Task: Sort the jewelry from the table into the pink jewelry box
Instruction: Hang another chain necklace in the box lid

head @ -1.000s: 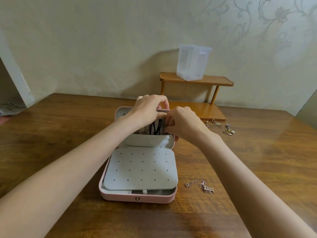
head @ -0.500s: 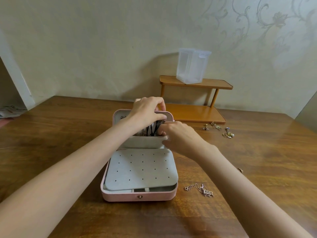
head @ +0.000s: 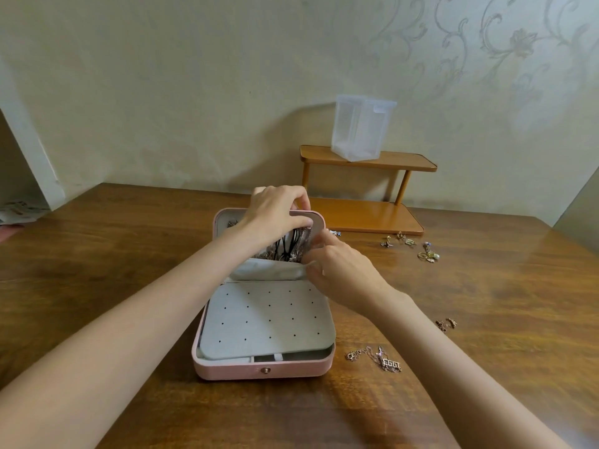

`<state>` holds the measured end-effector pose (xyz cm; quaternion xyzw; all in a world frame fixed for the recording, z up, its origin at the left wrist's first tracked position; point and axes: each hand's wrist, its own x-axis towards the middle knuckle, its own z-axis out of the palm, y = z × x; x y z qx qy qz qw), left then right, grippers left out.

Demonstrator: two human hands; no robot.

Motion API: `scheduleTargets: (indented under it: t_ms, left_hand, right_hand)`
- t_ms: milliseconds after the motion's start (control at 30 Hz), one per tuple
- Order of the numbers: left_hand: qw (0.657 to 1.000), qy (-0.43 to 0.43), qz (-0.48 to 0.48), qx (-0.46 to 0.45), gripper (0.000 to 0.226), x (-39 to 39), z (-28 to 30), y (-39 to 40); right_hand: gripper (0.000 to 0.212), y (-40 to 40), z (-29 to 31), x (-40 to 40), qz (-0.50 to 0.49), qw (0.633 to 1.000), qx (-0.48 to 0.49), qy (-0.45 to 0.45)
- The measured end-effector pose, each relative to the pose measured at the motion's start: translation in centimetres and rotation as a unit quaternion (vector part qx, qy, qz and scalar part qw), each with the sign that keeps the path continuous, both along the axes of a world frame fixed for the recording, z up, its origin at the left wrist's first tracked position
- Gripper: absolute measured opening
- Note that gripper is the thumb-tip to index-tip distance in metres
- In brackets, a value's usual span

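We are pinching the lid of the pink jewelry box [head: 264,319] with our left hand [head: 275,212] while our right hand [head: 337,267] is tugging its pocket [head: 265,270]; hanging necklaces [head: 291,246] risk tangling.

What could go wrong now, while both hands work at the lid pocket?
The left hand holds the lid upright; if it slips, the lid may fall on the right hand. The cords in the pocket look crowded and may tangle. The right forearm passes close above the necklace and could sweep it off the table.
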<state>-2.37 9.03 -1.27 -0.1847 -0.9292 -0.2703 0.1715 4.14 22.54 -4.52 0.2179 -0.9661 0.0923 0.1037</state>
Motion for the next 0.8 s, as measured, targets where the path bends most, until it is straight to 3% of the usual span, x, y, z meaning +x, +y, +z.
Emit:
scheduleTargets:
  t_ms: [333,467,700,800]
  left_hand:
    - [1.0,-0.006,-0.02,0.0,0.021,0.2,0.3,0.0]
    - [1.0,-0.001,-0.027,-0.001,0.02,0.2,0.3,0.1]
    - [1.0,0.01,-0.021,-0.011,0.02,-0.2,0.0,0.2]
    - [1.0,0.011,-0.012,-0.012,0.021,-0.4,0.0,0.1]
  right_hand:
    - [0.024,-0.4,0.2,-0.7,-0.022,1.0,-0.013,0.003]
    - [0.017,-0.2,0.1,-0.6,-0.034,0.998,-0.035,0.036]
    - [0.018,-0.8,-0.9,-0.2,-0.024,0.997,0.034,0.071]
    - [0.014,-0.7,-0.7,-0.1,-0.028,0.994,-0.007,0.106]
